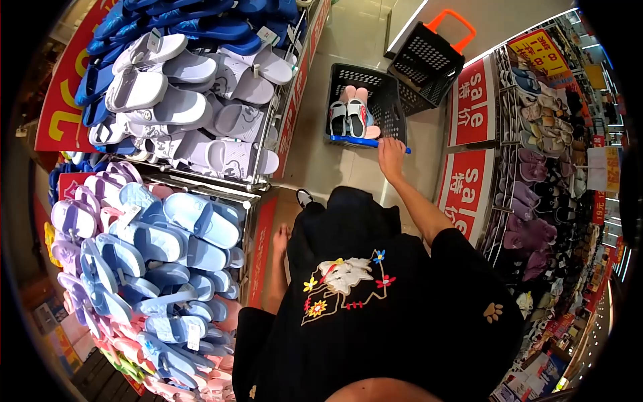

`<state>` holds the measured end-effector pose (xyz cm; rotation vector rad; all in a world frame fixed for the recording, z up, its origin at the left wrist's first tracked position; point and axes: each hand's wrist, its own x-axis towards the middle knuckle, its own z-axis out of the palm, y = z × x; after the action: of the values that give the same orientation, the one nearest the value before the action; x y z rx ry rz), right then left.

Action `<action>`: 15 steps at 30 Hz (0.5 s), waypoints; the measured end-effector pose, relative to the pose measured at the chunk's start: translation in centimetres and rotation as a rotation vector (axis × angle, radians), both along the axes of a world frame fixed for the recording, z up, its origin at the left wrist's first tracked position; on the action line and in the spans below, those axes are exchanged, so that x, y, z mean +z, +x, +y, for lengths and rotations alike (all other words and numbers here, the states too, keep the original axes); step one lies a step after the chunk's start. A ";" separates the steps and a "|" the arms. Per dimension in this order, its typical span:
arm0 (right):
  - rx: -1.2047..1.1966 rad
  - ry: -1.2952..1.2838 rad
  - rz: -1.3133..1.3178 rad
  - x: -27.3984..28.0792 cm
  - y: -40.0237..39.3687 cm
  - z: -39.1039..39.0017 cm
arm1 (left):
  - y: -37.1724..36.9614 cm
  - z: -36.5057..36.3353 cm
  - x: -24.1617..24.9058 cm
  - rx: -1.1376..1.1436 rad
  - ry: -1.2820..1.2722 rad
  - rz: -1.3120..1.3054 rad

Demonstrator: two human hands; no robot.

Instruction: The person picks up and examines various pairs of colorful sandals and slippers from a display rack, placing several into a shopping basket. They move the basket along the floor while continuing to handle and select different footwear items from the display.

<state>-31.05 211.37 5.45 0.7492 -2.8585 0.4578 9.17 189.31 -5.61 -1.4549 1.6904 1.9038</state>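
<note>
My right hand is closed round the blue handle of a black shopping basket on the floor. Inside the basket lie white-and-black slides and pink slippers. My left hand hangs low beside my body, close to the left rack; its fingers look curled, but whether they hold anything is too small to tell. Nearest to it on that rack are light blue slides, with white and grey ones above them.
Another black basket with an orange handle stands tilted behind the first. On the right, a rack of shoes rises behind red sale signs. Dark blue slippers fill the upper left. A shoe shows on the floor.
</note>
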 end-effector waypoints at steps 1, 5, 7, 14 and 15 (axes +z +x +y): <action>-0.027 0.029 -0.042 -0.2 -0.2 -0.3 | -1.4 -0.8 -0.5 0.127 0.081 0.104; -0.072 0.081 -0.067 0.0 -2.1 -1.4 | -6.1 -3.1 1.7 0.119 0.005 0.145; -0.088 0.071 -0.252 0.0 -3.5 -1.7 | -6.7 -3.1 2.3 0.097 0.033 0.053; -0.002 -0.242 -1.008 -10.2 -11.4 0.4 | 2.7 1.3 -5.3 0.010 0.120 -0.113; -0.091 -0.281 -1.088 -12.2 -12.2 0.6 | 2.2 1.7 -3.4 0.059 0.215 -0.243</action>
<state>-43.24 211.93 -6.71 0.3471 -3.5683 1.6292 11.37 191.01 -8.98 -1.5899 1.3079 1.7877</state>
